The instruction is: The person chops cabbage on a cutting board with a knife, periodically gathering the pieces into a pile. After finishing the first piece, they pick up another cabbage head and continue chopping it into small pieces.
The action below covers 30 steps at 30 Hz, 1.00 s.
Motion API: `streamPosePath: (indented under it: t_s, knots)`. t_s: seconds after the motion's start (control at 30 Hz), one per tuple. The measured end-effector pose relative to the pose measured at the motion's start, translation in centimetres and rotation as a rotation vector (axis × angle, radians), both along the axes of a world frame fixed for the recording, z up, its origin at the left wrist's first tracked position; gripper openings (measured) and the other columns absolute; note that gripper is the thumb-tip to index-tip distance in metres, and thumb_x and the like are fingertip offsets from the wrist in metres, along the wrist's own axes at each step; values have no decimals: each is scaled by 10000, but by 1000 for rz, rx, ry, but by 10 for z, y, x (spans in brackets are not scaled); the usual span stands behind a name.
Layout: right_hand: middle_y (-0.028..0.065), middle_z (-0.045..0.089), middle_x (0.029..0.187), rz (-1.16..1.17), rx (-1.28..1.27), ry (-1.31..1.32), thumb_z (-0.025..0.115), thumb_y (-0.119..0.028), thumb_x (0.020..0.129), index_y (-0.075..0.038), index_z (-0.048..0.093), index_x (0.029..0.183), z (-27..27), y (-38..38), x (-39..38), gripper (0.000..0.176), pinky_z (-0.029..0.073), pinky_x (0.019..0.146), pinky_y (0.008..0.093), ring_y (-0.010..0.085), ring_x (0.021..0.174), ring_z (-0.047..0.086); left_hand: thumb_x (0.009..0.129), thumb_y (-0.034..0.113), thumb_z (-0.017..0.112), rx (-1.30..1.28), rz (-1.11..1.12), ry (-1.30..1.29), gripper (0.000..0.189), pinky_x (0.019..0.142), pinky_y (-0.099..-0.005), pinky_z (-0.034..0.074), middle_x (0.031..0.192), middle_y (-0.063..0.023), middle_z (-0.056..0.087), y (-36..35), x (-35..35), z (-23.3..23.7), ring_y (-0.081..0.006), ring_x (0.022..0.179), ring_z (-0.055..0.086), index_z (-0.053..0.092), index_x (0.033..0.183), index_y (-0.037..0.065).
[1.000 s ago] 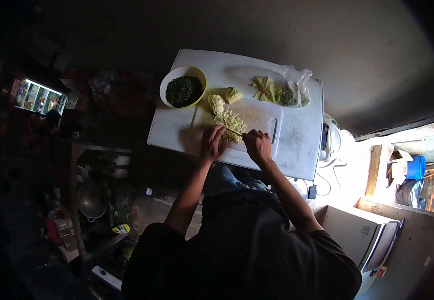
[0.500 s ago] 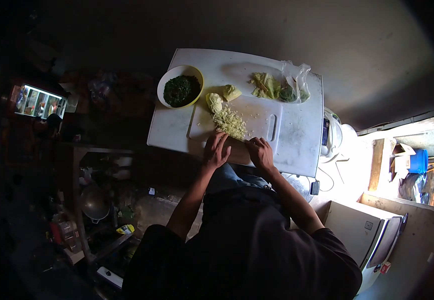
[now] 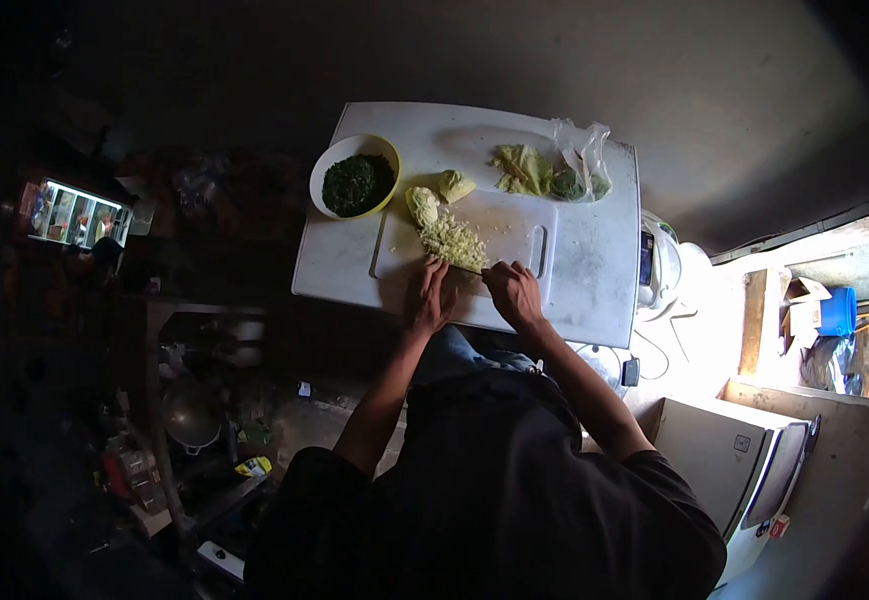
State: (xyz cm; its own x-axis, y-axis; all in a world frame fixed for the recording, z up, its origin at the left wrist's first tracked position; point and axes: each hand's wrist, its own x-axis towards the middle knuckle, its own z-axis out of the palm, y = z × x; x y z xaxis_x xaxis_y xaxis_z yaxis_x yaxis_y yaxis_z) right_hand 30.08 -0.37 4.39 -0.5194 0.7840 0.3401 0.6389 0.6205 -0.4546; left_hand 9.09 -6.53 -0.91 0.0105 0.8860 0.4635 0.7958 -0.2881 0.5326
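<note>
On a white cutting board [image 3: 514, 217] lies a heap of finely chopped pale green cabbage [image 3: 454, 243]. My right hand [image 3: 514, 295] is closed around the handle of a knife [image 3: 467, 269], whose dark, thin-looking blade runs along the near side of the heap. At the blade's other end, my left hand [image 3: 428, 297] has its fingers stretched forward and its thumb apart. Its fingertips are at the blade and the nearest shreds; whether they press on the blade is hard to see. Two uncut cabbage pieces, one [image 3: 422, 205] touching the heap and another [image 3: 456, 185], sit behind it.
A yellow-and-white bowl [image 3: 392, 202] of chopped dark greens stands at the table's [image 3: 594, 270] far left. Loose leaves [image 3: 522, 168] and a clear plastic bag [image 3: 594, 150] lie at the back right. A white refrigerator [image 3: 709, 450] stands to the right, and a dark shelf with a wok [image 3: 192, 412] to the left.
The knife blade has gone from showing its broad side to a thin dark line against the chopped cabbage. My right hand has moved slightly left and up; the whole view has shifted a little.
</note>
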Motion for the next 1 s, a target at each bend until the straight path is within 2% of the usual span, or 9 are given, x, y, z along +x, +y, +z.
streamPosePath:
  t_s: [0.1, 0.17, 0.27, 0.33, 0.4, 0.47, 0.63, 0.77, 1.0]
  knots:
    - [63, 666, 886, -24, -11, -54, 661, -137, 851, -114, 715, 943, 7, -6, -1, 109, 501, 722, 408, 297, 839, 619, 954, 308, 600, -1, 10, 10, 511, 1059, -476, 428, 1309, -212, 560, -1, 1, 9, -389, 1285, 518, 545, 1345, -15]
    - [64, 665, 883, -14, -21, -25, 658, -131, 858, -115, 717, 948, -13, -15, 1, 108, 503, 725, 407, 296, 838, 619, 957, 316, 598, -6, -23, 48, 507, 1065, -475, 426, 1305, -209, 562, 1, -2, 6, -387, 1291, 515, 548, 1339, -13]
    - [67, 663, 871, -4, -24, 5, 649, -113, 867, -121, 727, 958, -14, -15, 2, 121, 513, 720, 402, 292, 835, 618, 954, 318, 599, -11, -2, 68, 493, 1069, -477, 424, 1299, -203, 566, 1, 0, 4, -381, 1295, 517, 558, 1322, -10]
    - [67, 662, 872, -17, 16, 8, 640, -103, 847, -123, 729, 975, -1, -9, 1, 157, 518, 703, 406, 295, 830, 616, 949, 305, 608, -7, -3, 51, 482, 1069, -474, 425, 1294, -199, 568, 0, -1, 6, -378, 1293, 520, 563, 1312, -8]
    - [68, 660, 868, -40, 27, -77, 639, -103, 847, -117, 731, 976, -2, -13, -1, 159, 517, 701, 405, 295, 824, 614, 943, 293, 618, -4, -22, 27, 470, 1068, -472, 426, 1290, -196, 571, -1, 1, 6, -376, 1290, 523, 568, 1302, -7]
    - [66, 661, 872, -51, -33, 39, 643, -124, 865, -116, 730, 973, -21, -15, 2, 139, 506, 713, 410, 290, 818, 613, 929, 255, 633, -2, -8, 46, 462, 1067, -465, 431, 1294, -192, 569, 2, 2, 5, -370, 1289, 525, 569, 1302, -9]
    - [54, 670, 893, -57, -1, -12, 632, -116, 844, -122, 750, 972, 0, -3, 1, 174, 511, 714, 400, 289, 830, 612, 912, 214, 639, 16, -33, 17, 470, 1057, -454, 448, 1300, -186, 565, 4, 0, -3, -369, 1293, 522, 564, 1321, -5]
    - [47, 677, 901, -82, 3, 18, 634, -123, 852, -134, 754, 967, -25, 7, 5, 167, 511, 725, 405, 283, 836, 614, 921, 213, 631, 23, -28, -8, 490, 1052, -448, 456, 1303, -185, 561, 6, 3, -13, -370, 1291, 521, 546, 1352, -4]
    - [38, 691, 923, -18, -12, -6, 615, -82, 825, -124, 752, 983, -25, 30, 8, 213, 519, 754, 386, 274, 865, 626, 951, 211, 596, -63, -23, -77, 560, 1052, -468, 450, 1386, -213, 498, 4, 9, -3, -403, 1294, 509, 461, 1454, 6]
